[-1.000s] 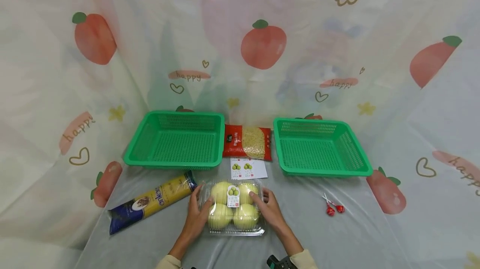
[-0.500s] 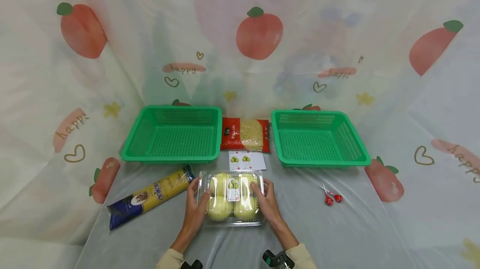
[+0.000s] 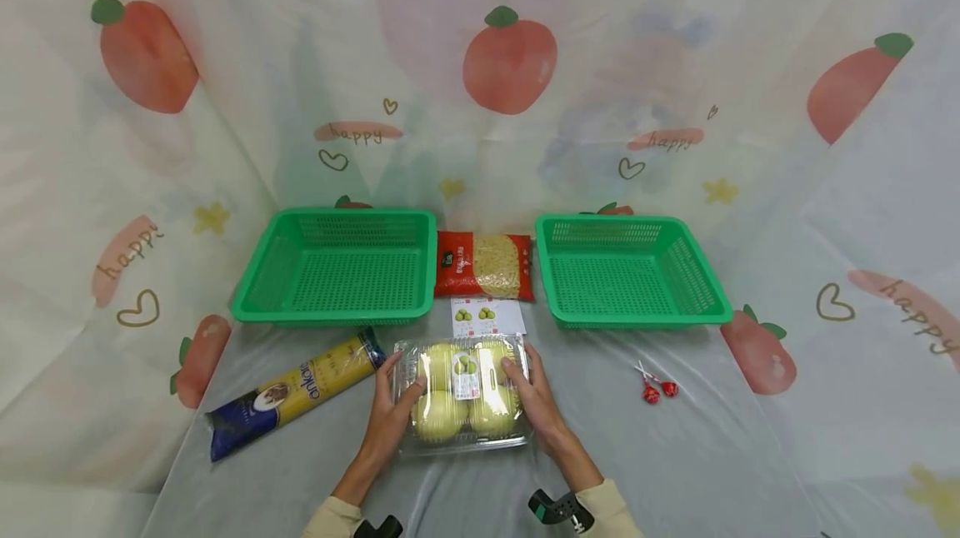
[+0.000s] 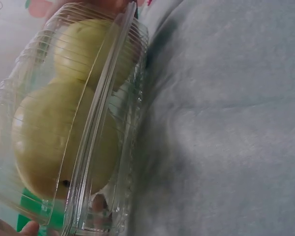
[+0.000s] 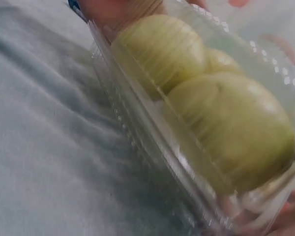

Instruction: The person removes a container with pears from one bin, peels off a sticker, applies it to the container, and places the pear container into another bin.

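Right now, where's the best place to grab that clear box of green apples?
Probably by its two short sides, one hand from each, as the left hand and right hand hold the clamshell now. It lies flat and wide, and its ribbed walls look thin, so an even squeeze seems safest.

Staged recording setup, not a real shop, printed fruit-pattern sheet point(image 3: 510, 105) as backdrop & table cover, 2 green baskets point(image 3: 337, 263), packaged groceries

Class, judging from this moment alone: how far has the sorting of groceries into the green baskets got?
Nothing is sorted: the left basket and right basket hold nothing. In hand: the left hand and right hand grip the clear box of apples. Left out: spaghetti, red pasta bag, lollipops.
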Available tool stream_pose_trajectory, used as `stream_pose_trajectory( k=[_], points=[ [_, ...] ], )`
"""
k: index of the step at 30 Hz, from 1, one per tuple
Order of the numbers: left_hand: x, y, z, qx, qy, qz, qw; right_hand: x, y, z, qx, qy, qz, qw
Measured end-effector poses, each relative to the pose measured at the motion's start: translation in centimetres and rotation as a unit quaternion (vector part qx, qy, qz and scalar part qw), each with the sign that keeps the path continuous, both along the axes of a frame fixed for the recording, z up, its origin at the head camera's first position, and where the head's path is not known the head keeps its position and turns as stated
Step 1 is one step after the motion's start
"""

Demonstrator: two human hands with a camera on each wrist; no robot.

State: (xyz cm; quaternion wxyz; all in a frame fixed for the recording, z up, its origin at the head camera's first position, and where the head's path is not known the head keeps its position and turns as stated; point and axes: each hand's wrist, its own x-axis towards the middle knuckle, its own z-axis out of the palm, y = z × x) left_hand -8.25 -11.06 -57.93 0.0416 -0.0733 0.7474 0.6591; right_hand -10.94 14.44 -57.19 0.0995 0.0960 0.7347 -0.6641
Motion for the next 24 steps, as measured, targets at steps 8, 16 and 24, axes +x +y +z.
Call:
stream_pose_trajectory(
  k=[8,16,24],
  points=[
    [-0.3,-0.1,-0.3,0.025,-0.004,-0.009,0.9996,-0.3,0.8,-1.0,-0.027,-0.003,0.010,1.000],
    [-1.2,0.0,-0.3,0.025,0.027,-0.012,0.9992,-0.3,1.8,-0.8,-0.074,0.002,-0.030,0.997],
    [-2.8,0.7,-1.0,0.069,0.061,0.005,0.9958,0.8,5.0,0.7,-0.077,0.004,-0.055,0.996]
  ],
)
